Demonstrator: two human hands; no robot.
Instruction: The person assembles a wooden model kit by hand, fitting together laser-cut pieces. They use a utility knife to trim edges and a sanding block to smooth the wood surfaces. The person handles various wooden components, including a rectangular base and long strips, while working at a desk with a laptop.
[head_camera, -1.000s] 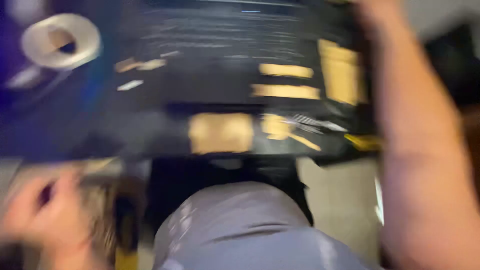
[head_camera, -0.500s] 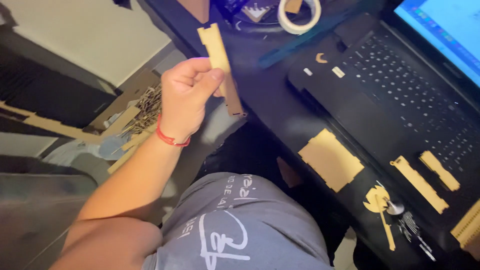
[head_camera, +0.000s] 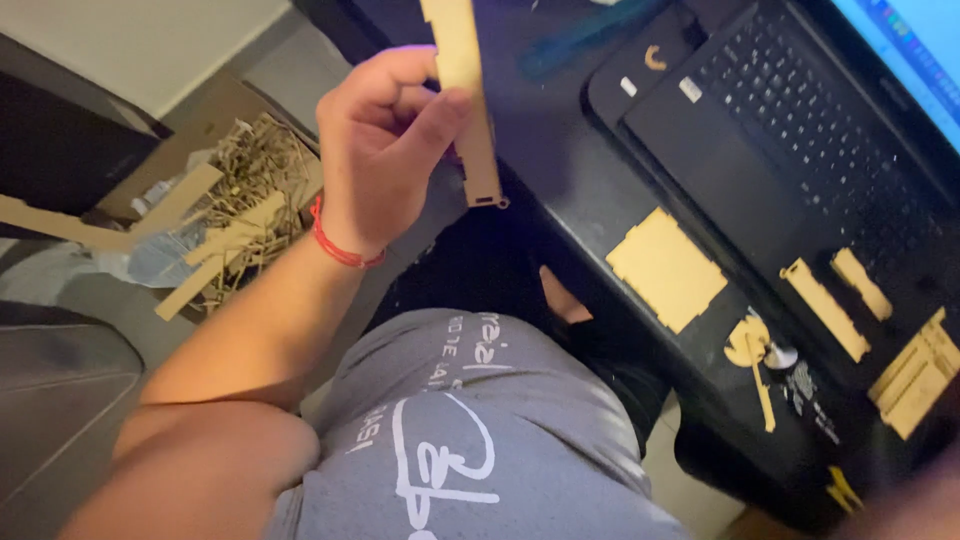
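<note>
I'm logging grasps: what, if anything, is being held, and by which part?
The left hand holds a long wooden strip, its grip around the middle, thumb on the face. The right hand is not in view.

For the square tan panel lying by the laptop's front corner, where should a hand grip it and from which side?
Probably the square panel's near corner, approached from the desk's front edge. It lies flat and thin, and that corner sits close to the edge, so fingers could slide under it there. The laptop crowds the far side.
</note>
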